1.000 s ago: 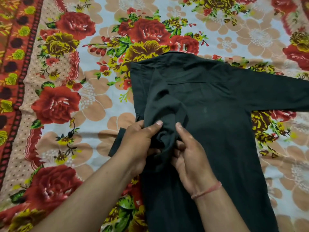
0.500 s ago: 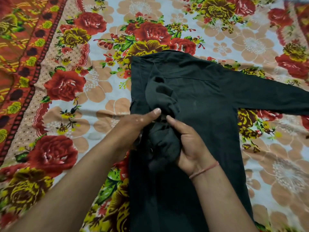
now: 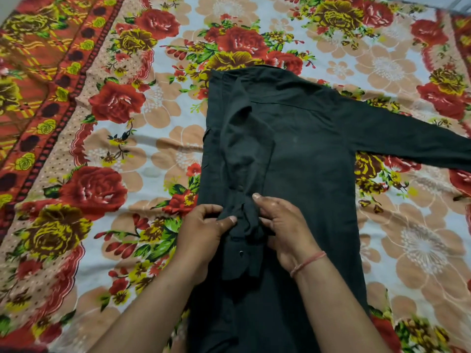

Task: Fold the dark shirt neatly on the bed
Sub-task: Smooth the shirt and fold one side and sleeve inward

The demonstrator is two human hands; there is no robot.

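Observation:
The dark shirt (image 3: pixel 305 159) lies back-up on the bed, collar end away from me. Its left side is folded in over the back, and the left sleeve (image 3: pixel 246 154) runs down the body, rumpled. The right sleeve (image 3: pixel 413 141) stretches flat out to the right edge of the view. My left hand (image 3: pixel 204 231) and my right hand (image 3: pixel 285 226) pinch the sleeve's cuff end (image 3: pixel 244 240) between them, thumbs on top of the cloth. A cuff button shows just below my fingers.
The floral bedsheet (image 3: pixel 127 154), red and yellow roses on pale ground, covers the whole bed. A red patterned border (image 3: pixel 38 103) runs along its left side. A red thread bracelet (image 3: pixel 307 262) is on my right wrist.
Both hands have slid down the folded-in sleeve toward me, from near the elbow to the cuff end. The sleeve now lies longer and straighter along the shirt's body.

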